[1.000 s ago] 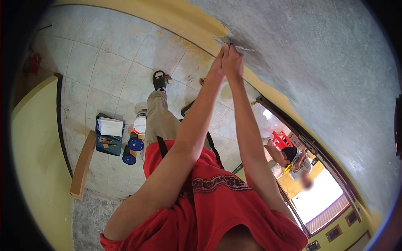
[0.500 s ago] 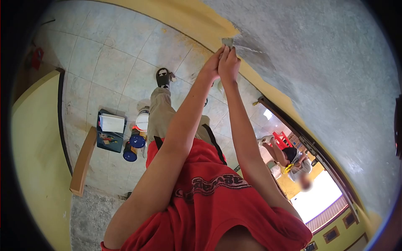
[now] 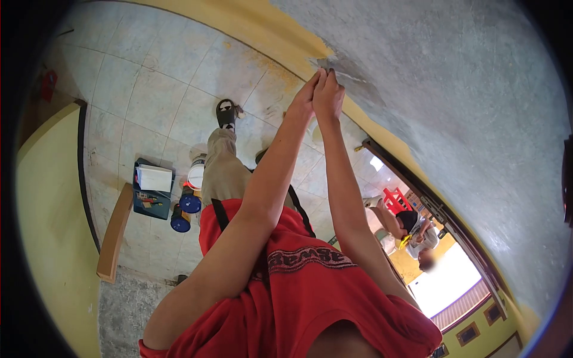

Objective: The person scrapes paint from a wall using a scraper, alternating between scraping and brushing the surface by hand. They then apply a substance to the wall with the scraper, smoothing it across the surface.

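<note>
My left hand [image 3: 306, 97] and my right hand [image 3: 328, 95] are pressed together at the end of outstretched arms, close to the wall [image 3: 430, 95]. Their fingers close around a scraper, whose flat blade showed past the fingertips a moment ago; now it is mostly hidden. In front of the fingertips, the grey wall surface meets a yellow band [image 3: 298, 33] along a ragged, chipped edge. Yellowish crumbs [image 3: 280, 77] are scattered on the floor beneath it.
On the tiled floor [image 3: 155, 95] stand a dark tray [image 3: 154, 206] with papers and small tools, blue-lidded cans [image 3: 190, 203] and a white bucket [image 3: 196, 175]. A wooden-edged partition [image 3: 116, 232] is at left. Through a doorway at right sits another person [image 3: 425, 238] near a red chair [image 3: 395, 200].
Both hands have shifted slightly downward in view, and the scraper's blade shows less than before. The floor things have moved a little left as my head turned.
</note>
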Demonstrator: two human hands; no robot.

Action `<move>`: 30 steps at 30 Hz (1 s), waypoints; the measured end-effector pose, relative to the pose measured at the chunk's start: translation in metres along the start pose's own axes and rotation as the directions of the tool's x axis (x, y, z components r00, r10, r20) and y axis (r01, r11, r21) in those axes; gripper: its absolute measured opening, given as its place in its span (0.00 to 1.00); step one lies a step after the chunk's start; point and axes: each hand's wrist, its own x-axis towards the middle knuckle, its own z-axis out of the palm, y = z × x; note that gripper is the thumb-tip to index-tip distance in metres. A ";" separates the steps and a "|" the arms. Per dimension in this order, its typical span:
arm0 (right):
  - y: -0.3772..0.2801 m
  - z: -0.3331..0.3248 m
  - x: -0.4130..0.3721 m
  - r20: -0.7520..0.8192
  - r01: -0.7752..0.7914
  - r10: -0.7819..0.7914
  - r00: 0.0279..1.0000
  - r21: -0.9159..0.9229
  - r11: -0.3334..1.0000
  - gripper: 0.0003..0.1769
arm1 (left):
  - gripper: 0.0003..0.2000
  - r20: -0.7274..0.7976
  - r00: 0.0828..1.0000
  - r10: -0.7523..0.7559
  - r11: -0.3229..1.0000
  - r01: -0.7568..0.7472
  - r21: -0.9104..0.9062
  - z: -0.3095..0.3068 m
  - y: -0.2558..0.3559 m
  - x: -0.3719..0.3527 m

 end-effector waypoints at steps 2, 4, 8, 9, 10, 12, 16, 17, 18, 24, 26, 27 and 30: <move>-0.001 0.010 0.002 -0.051 0.035 -0.032 0.998 0.061 0.998 0.16 | 0.11 -0.038 0.999 0.028 1.000 -0.028 0.011 0.006 0.006 -0.003; -0.003 0.019 -0.004 -0.171 0.064 -0.017 0.985 0.270 0.961 0.15 | 0.13 -0.091 0.994 0.061 0.993 -0.052 0.103 0.023 0.010 -0.014; -0.001 0.036 0.000 -0.292 0.105 -0.035 0.956 0.228 0.968 0.16 | 0.11 -0.023 1.000 -0.020 0.991 0.023 0.133 0.028 0.022 -0.020; 0.001 0.030 0.000 -0.246 0.108 -0.053 0.968 0.215 0.971 0.16 | 0.11 -0.048 0.999 0.004 0.998 0.000 0.069 0.029 0.013 -0.021; 0.000 0.021 0.001 -0.205 0.116 -0.074 0.976 0.202 0.972 0.16 | 0.11 -0.069 0.997 0.025 1.000 -0.025 0.005 0.029 0.007 -0.018; 0.000 0.009 0.003 -0.114 0.061 -0.043 0.993 0.153 0.986 0.16 | 0.11 0.007 1.000 0.007 0.998 -0.007 -0.066 0.025 0.001 -0.013; 0.000 0.015 0.004 -0.130 0.094 -0.078 0.988 0.115 0.989 0.16 | 0.11 -0.047 0.998 -0.038 0.998 0.036 -0.053 0.022 0.008 -0.014; 0.000 0.021 0.001 -0.207 0.139 -0.101 0.973 0.178 0.974 0.16 | 0.11 -0.050 0.998 -0.040 0.998 0.037 -0.055 0.025 0.015 -0.018; -0.001 0.026 -0.001 -0.208 0.140 -0.101 0.973 0.178 0.974 0.16 | 0.11 -0.105 0.993 -0.051 0.997 0.056 0.043 0.028 0.027 -0.019; 0.005 0.025 0.005 -0.207 0.159 -0.110 0.972 0.242 0.957 0.16 | 0.11 -0.129 0.992 0.010 0.991 0.007 0.130 0.028 0.016 -0.015; 0.004 0.004 0.009 -0.099 0.099 -0.082 0.992 0.179 0.979 0.16 | 0.12 -0.078 0.997 0.009 1.000 -0.011 -0.023 0.025 0.003 -0.006; 0.002 0.000 0.010 -0.061 0.081 -0.074 0.995 0.122 0.989 0.17 | 0.12 -0.057 0.998 -0.014 0.996 0.008 -0.093 0.024 -0.001 -0.006; -0.001 0.000 0.011 -0.020 0.051 -0.049 0.999 0.086 0.995 0.18 | 0.12 -0.079 0.996 -0.035 0.996 0.028 -0.087 0.024 0.007 -0.006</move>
